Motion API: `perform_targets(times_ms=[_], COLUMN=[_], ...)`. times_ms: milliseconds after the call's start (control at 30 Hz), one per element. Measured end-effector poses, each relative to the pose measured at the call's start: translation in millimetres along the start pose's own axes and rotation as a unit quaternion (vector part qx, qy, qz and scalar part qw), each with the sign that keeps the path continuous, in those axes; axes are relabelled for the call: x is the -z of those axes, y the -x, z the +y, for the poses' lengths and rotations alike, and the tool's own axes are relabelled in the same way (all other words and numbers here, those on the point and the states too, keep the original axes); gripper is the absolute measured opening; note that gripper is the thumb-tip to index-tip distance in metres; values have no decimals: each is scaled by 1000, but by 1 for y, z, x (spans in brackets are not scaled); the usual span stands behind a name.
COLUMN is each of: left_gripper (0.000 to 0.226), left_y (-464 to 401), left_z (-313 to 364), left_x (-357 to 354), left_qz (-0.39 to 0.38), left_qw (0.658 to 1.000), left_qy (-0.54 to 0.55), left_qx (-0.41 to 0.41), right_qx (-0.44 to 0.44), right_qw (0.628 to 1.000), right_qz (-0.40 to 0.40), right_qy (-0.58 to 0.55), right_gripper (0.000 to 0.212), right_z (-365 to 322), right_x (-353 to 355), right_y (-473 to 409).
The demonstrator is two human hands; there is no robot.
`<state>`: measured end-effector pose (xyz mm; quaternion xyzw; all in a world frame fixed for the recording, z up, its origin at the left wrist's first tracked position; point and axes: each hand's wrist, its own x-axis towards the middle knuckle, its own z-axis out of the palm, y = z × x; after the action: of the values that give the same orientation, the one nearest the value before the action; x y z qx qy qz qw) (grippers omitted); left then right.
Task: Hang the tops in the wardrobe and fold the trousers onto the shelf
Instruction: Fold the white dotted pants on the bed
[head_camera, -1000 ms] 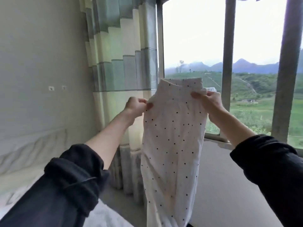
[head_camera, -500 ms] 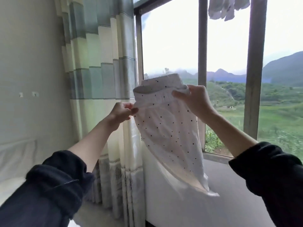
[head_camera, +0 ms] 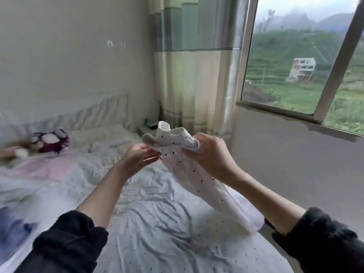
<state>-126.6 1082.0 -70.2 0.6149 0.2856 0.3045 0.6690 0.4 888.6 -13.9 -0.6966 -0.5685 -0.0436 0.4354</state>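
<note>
One bed (head_camera: 157,223) w/ rumpled dotted sheet fills your lower view. One striped curtain (head_camera: 193,62), one window (head_camera: 295,107) on the right. One pair of white dotted trousers (head_camera: 199,180) held above the bed, legs trailing down toward your right sleeve, hems hidden. Two hands: left hand (head_camera: 136,160) pinches the waistband, right hand (head_camera: 212,156) has its grip bunched around it. One plush toy (head_camera: 50,140), blurred.

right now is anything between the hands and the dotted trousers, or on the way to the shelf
Nothing between them: the left hand and right hand both grip the dotted trousers over the bed. No shelf or wardrobe is in view.
</note>
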Motion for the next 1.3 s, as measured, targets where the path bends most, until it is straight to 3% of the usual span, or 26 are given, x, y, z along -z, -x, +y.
perform_targets(times_ms=[100,167,200,300,367,433,500,567,833,933,1000,1067,1133,1300], left_gripper=[16,7,20,68,65,41,19,11,31,37,38,31,20,40], left_y=[73,112,136,198,238,261,272,277,294,312,323,331,329,287], left_z=[-54,-95,-112,-154,-169,-179,-184,-192,-211,-243,-277,-305,-316,-335], left_x=[78,123,144,184,197,208,214,223,254,294,319,333,330,284], left_qz=[29,46,52,43,16,16,26,62,228,331,402,477,488,424], left_qw=[987,959,939,913,898,888,890,903,937,900,850,783,750,797], left_qy=[124,202,226,170,129,90,63,34,-16,-23,-44,-82,-167,-280], left_qx=[95,195,253,369,421,450,451,423,264,282,338,392,414,327], right_qx=[-5,1,12,24,45,66,77,83,56,37,42,24,-2,-73], right_qw=[997,989,983,960,939,923,911,902,884,827,788,775,776,803], right_qz=[-83,-148,-181,-273,-329,-364,-386,-404,-460,-561,-613,-631,-631,-590], right_qy=[-3,22,37,62,95,110,124,129,55,-29,-34,-25,-11,36], right_gripper=[22,22,23,28,24,22,24,24,30,44,47,49,49,43], right_z=[-39,-51,-60,-77,-93,-102,-107,-112,-144,-146,-136,-116,-90,-10], right_x=[-78,-122,-145,-202,-233,-252,-263,-275,-332,-365,-384,-397,-408,-422], right_y=[59,101,123,179,207,223,231,239,263,261,262,261,258,235])
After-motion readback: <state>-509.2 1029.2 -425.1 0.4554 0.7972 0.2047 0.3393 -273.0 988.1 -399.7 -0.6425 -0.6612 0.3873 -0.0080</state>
